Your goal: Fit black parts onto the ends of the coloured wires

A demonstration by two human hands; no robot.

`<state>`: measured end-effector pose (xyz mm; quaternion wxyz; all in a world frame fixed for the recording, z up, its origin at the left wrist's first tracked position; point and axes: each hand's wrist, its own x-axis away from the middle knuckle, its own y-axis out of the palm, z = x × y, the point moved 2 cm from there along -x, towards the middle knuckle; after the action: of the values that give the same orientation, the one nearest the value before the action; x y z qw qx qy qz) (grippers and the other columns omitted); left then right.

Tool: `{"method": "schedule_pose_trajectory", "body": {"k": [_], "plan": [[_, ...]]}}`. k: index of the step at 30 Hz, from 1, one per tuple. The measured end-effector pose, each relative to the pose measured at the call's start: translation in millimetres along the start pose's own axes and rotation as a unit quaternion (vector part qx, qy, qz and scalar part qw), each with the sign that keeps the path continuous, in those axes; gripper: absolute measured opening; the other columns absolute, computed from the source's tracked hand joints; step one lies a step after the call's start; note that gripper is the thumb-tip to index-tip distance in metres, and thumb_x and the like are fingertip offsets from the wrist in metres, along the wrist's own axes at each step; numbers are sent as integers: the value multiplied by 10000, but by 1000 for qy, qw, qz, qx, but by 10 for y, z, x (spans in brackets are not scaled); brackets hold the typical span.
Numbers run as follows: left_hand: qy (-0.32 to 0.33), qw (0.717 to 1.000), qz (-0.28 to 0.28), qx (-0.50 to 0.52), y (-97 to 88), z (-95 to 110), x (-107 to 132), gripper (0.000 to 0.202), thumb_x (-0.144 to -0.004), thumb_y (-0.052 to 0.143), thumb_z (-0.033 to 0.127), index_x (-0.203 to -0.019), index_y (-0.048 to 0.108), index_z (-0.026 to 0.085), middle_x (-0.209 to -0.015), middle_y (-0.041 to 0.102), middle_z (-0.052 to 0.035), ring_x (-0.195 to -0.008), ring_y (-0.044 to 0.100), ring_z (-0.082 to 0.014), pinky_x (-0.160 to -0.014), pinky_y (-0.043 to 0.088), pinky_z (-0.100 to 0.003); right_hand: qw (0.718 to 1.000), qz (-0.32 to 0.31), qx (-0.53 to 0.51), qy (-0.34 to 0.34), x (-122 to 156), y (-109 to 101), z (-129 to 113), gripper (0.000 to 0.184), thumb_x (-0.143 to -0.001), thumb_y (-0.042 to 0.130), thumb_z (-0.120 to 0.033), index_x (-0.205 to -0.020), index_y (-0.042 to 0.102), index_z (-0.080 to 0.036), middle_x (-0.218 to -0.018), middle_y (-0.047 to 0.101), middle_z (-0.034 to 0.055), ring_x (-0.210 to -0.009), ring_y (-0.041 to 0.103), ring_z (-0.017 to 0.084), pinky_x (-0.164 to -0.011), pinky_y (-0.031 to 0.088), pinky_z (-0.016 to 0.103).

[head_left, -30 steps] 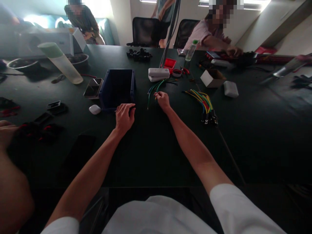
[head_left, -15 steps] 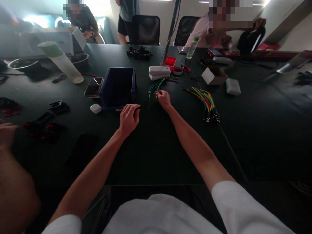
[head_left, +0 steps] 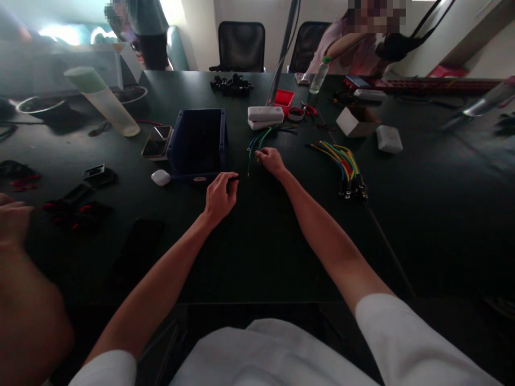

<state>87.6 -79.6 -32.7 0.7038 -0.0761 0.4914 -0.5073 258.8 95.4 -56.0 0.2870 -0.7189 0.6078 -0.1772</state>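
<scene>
My left hand [head_left: 220,194] rests on the dark table [head_left: 257,236] just in front of the dark blue bin [head_left: 198,142], its fingers pinched on a small black part I can barely make out. My right hand [head_left: 272,161] is closed on the near end of a green wire [head_left: 252,151] that belongs to a small loose bunch of wires lying beside the bin. A larger bundle of coloured wires with black connectors [head_left: 345,167] lies to the right of that hand.
White boxes [head_left: 264,116] and a red tray [head_left: 284,98] sit behind the wires. Left of the bin are phones [head_left: 157,141], a white earbud case [head_left: 161,177] and a tilted tube [head_left: 102,100]. Another person's hand [head_left: 12,220] is at far left; people stand and sit across the table.
My left hand slid right along the front of the bin and its fingers closed into a pinch. My right hand stayed on the wires. The people opposite moved.
</scene>
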Motion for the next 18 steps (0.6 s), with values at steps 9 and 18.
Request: {"method": "schedule_pose_trajectory", "body": {"k": [9, 18], "plan": [[-29, 984, -177, 15, 110, -58, -14, 241, -921, 521, 198, -1103, 680, 198, -1057, 732, -57, -868, 680, -193, -834, 513, -325, 996, 16, -88, -17, -14, 55, 45, 253, -882, 554, -377, -862, 665, -151, -686, 638, 17, -580, 582, 133, -667, 486, 278], [-60, 980, -188, 5, 88, -54, -34, 239, -879, 583, 194, -1083, 706, 211, -968, 749, -42, -831, 689, -201, -799, 504, -320, 998, 28, 21, -48, 45, 59, -4, 265, -888, 544, -376, -900, 694, -157, -812, 712, 58, -760, 655, 191, -733, 474, 299]]}}
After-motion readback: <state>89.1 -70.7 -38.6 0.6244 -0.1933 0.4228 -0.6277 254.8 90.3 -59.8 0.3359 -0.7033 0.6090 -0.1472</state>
